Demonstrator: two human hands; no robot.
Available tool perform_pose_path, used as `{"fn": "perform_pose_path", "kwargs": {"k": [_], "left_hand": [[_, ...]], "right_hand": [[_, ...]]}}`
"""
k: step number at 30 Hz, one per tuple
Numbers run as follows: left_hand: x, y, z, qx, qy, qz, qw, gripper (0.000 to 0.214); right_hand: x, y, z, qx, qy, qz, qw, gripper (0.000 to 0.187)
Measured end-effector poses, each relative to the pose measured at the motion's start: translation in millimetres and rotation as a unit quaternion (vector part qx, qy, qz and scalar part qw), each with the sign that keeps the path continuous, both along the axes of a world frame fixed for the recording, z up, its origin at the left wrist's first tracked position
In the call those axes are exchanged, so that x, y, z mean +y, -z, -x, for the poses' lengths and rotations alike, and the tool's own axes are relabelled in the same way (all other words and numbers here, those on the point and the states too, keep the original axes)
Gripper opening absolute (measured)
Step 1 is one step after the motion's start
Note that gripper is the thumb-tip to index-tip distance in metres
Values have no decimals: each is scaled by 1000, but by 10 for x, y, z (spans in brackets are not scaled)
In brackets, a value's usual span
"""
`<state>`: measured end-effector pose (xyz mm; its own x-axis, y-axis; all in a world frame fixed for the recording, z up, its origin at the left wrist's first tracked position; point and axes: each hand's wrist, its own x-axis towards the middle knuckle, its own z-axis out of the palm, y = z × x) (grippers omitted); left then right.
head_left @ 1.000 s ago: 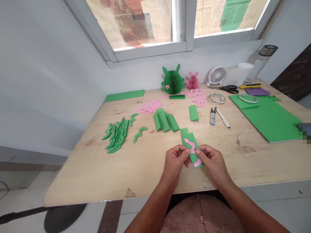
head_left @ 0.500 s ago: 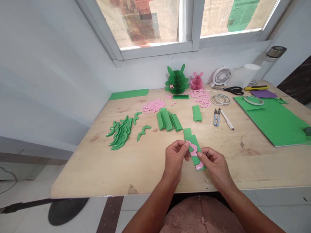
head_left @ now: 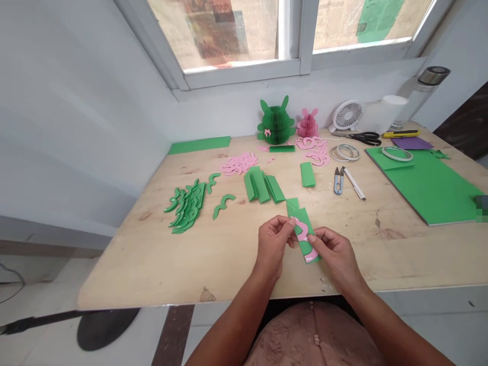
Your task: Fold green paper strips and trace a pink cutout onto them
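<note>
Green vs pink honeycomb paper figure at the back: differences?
Size: the green honeycomb figure is larger, the pink honeycomb figure smaller. Trim: the green one wears a pink bow; none shows on the pink one. Both have pleated bodies and two raised ears.

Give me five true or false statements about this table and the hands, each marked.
1. The left hand touches the upper end of the wavy pink cutout. True.
2. The right hand holds the black scissors. False: it holds the green paper; the black scissors lie farther back.
3. The pink paper figure is smaller than the green paper figure. True.
4. The yellow cutter stands upright by the fan. False: the yellow cutter lies flat near the purple paper.
5. The white pen lies beside the blue snips. True.
</note>
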<state>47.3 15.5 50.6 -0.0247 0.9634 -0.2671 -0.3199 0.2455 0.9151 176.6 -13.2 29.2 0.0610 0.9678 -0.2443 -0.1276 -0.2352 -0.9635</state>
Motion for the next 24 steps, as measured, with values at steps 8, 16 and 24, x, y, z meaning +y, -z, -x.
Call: {"fn": "perform_pose_path", "kwargs": {"k": [8,16,24], "left_hand": [[156,6,12,-2,24,17,1000,20],[172,0,4,-14,39,24,999,23],[-15,27,33,14,94,33,995,26]], "right_hand": [[58,-35,-32,5,0,13,1000,30],[64,-38,-36,-38,8,-3,999,32],[54,-15,-51,-25,30,-8,999,33]]}}
